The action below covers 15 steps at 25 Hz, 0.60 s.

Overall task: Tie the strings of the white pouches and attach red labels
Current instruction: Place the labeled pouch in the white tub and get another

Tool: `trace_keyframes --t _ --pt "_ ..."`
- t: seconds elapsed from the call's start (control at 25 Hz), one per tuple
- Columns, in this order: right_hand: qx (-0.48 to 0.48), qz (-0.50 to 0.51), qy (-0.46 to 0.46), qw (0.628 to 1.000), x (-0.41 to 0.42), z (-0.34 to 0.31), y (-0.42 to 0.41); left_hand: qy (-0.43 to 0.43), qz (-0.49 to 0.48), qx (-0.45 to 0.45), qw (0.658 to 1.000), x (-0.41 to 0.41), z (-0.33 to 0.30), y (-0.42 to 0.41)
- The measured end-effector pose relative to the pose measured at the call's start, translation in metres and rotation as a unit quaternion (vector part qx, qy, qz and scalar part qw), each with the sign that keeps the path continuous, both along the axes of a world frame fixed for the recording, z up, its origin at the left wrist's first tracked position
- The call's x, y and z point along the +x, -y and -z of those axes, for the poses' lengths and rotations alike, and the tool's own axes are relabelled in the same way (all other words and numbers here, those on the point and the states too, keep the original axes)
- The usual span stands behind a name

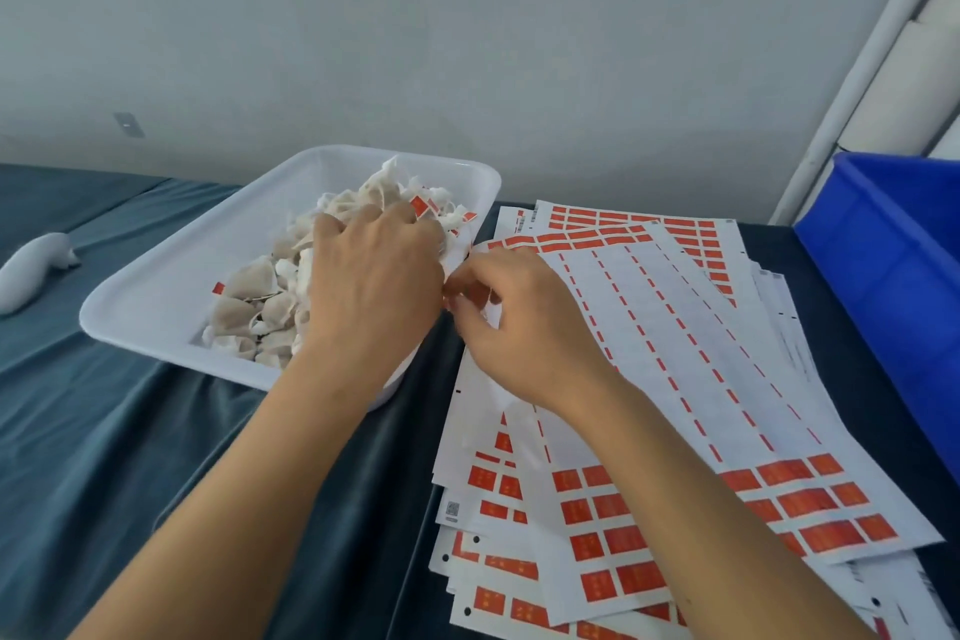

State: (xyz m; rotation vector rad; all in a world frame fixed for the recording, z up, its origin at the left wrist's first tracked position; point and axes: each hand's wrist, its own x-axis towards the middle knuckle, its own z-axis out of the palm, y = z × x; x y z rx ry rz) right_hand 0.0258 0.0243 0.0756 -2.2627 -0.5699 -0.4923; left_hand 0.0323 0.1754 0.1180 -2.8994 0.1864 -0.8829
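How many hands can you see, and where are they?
2. The left hand reaches over the pouches in the white tray. The right hand is beside the tray, above the label sheets, pinching something small and white.

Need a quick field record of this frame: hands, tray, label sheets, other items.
left hand: over the white tray, fingers curled onto the pouches
right hand: above the label sheets, fingertips pinching something small; what it is cannot be told
tray: heap of white pouches, some already bearing red labels
label sheets: fanned stack right of tray, top sheet largely peeled
blue bin: far right
white object: far left on blue cloth
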Motion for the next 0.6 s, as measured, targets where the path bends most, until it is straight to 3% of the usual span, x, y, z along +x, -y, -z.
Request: trace_keyframes --t 0.2,0.32,0.48,0.6 --pt "0.004 0.023 -0.031 0.999 -0.018 -0.002 0.037 0.001 0.115 -0.016 0.993 -0.015 0.014 0.047" --pt "-0.082 0.066 -0.099 0.989 -0.036 -0.002 0.086 -0.086 0.208 -0.094 0.970 -0.017 0.046 0.093" --pt "-0.282 0.150 -0.244 0.916 -0.056 -0.008 0.152 -0.233 0.298 -0.186 0.907 -0.027 0.085 0.170" --pt "-0.343 0.201 -0.254 0.882 -0.064 -0.024 0.190 -0.266 0.339 -0.193 0.882 -0.038 0.105 0.206"
